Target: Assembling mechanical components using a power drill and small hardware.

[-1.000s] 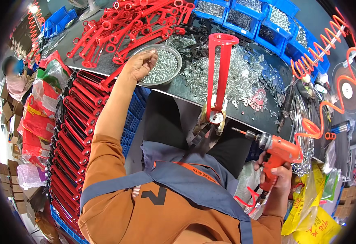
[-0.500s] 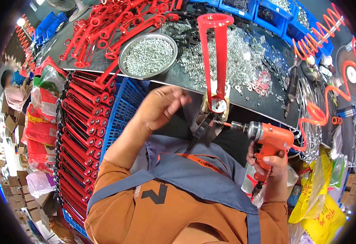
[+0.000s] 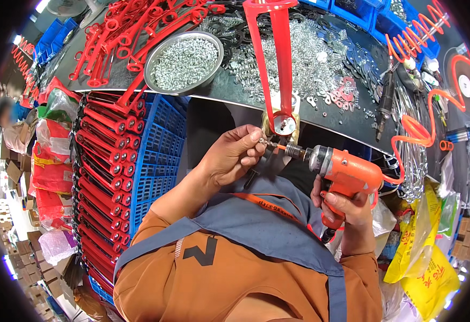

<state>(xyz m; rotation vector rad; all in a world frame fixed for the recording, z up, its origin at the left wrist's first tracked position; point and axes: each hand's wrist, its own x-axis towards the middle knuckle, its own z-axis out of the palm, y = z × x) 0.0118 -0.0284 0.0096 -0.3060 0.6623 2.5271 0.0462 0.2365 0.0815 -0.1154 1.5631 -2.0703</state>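
In my right hand [image 3: 348, 208] is an orange pistol-grip power driver [image 3: 352, 170], its bit aimed left. My left hand [image 3: 234, 154] pinches a small metal screw [image 3: 263, 141] at the tip of that bit. Just beyond the bit, a two-legged red metal frame [image 3: 284, 61] stands at the bench edge. Its ringed lower end surrounds a pale round piece [image 3: 285, 126], close to my left fingertips but apart from them. A steel bowl [image 3: 219, 61] of small screws sits on the bench at the far left of the frame.
Loose springs and small metal parts [image 3: 310, 59] cover the bench behind the frame. Red frames [image 3: 122, 37] pile up at the far left; more are stacked beside a blue crate [image 3: 157, 155]. An orange air hose [image 3: 415, 138] loops at the right. Blue bins [image 3: 348, 21] line the back.
My left hand has moved right and down to the bit tip, its fingers now closed on a screw. The driver has shifted slightly left. The whole view has shifted a little.
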